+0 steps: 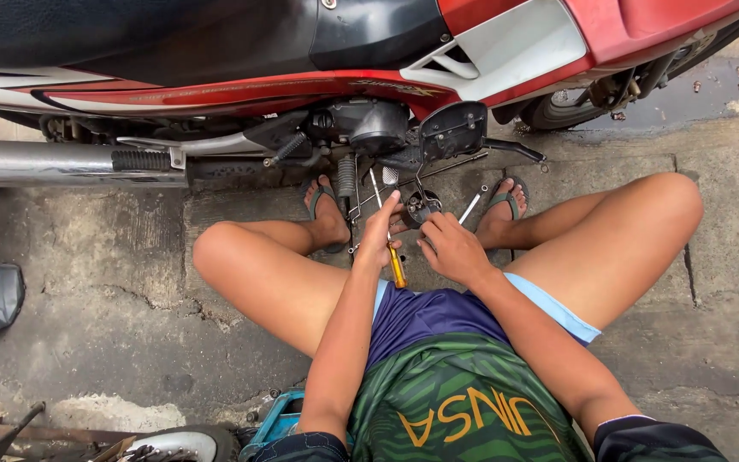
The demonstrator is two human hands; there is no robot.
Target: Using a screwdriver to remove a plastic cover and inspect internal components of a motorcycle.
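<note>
My left hand [380,235] is closed round a stiff, light screwdriver [393,257] by its yellow handle; my right hand [451,248] pinches a small metal part [422,205] (probably greasy, slippery).

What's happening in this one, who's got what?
A person sits on the concrete ground beside a red motorcycle, legs spread. The left hand grips a yellow-handled screwdriver, its shaft angled up toward the engine area. The right hand steadies a small dark metal part below the engine. A silver exhaust pipe runs to the left.
</note>
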